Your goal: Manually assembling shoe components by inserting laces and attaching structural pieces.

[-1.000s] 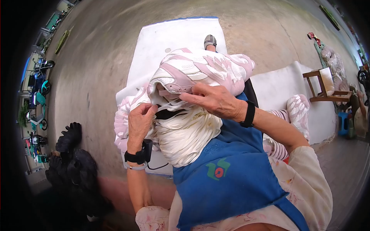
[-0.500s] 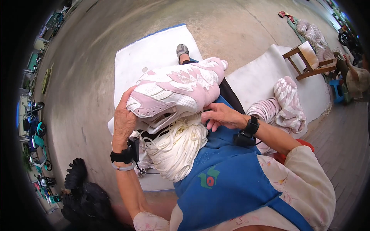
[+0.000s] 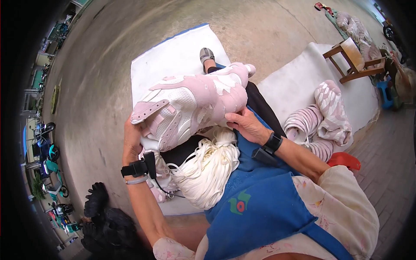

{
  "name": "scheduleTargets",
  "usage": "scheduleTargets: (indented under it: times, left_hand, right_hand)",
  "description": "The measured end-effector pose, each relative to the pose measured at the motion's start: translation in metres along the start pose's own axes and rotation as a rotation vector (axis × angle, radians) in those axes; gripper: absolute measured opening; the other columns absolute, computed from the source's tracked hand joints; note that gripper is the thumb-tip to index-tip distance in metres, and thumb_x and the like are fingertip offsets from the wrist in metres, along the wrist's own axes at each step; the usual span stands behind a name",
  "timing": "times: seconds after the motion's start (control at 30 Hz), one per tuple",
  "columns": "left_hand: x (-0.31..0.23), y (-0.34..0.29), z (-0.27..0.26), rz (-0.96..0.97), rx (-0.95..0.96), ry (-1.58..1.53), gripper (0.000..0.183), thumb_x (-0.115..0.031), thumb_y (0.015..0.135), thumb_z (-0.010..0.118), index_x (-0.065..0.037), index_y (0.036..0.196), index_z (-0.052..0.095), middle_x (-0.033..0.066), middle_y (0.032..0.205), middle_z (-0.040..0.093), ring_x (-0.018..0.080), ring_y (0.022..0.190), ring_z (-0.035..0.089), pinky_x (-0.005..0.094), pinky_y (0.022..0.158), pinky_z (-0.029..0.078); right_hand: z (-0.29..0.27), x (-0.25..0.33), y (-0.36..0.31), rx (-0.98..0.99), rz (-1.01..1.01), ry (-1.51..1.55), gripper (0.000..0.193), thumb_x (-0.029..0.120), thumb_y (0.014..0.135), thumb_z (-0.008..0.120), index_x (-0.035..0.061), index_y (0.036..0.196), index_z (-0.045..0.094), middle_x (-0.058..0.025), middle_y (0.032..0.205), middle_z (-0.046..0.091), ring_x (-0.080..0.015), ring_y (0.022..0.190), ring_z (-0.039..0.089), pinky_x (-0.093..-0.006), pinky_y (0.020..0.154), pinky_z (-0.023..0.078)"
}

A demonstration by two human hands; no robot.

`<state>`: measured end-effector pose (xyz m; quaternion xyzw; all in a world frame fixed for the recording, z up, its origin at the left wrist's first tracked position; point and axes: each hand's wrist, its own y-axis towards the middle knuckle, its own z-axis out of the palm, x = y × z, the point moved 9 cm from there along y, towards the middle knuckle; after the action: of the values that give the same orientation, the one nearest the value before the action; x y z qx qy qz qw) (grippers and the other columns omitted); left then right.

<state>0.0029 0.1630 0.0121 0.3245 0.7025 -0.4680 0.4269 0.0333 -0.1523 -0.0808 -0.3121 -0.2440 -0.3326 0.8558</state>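
Across my lap lies a long nested stack of pink-and-white shoe uppers [image 3: 190, 102], its eyelet flaps toward the left end. My left hand [image 3: 132, 141] is closed around that left end, its fingertips partly hidden behind the material. Closer to the middle, my right hand [image 3: 250, 126] pinches the stack's near edge, thumb on the pink side and some fingers out of sight. A thick hank of cream-white shoelaces [image 3: 208, 169] rests on my lap just below the uppers, against my blue apron [image 3: 255, 208].
White sheets [image 3: 173, 52] cover part of the concrete floor. To the right lie more bundled uppers [image 3: 331, 112], with a wooden stool [image 3: 353, 60] beyond. A black heap [image 3: 112, 229] sits at lower left. Another person's arm [image 3: 403, 78] shows at far right.
The stack has rolled toward me, and its left end has shifted left with my left hand. My right hand has moved up onto the stack's near edge and closed on it.
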Motion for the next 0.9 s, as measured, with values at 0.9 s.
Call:
scheduleTargets:
  times: [0.9]
  left_hand:
    - [0.153,-0.009,-0.108,-0.425,-0.122,-0.541,0.054,-0.042,0.096,0.046,-0.003,0.133,0.051,0.011,0.13,0.058,0.0281,0.117,0.057,0.0412,0.099,0.047]
  right_hand:
    - [0.063,0.036,0.146,-0.048,-0.268,-0.178,0.041,0.035,0.081,0.076,0.0043,0.097,0.053,0.0,0.083,0.05,-0.0077,0.075,0.045,-0.0228,0.064,0.04]
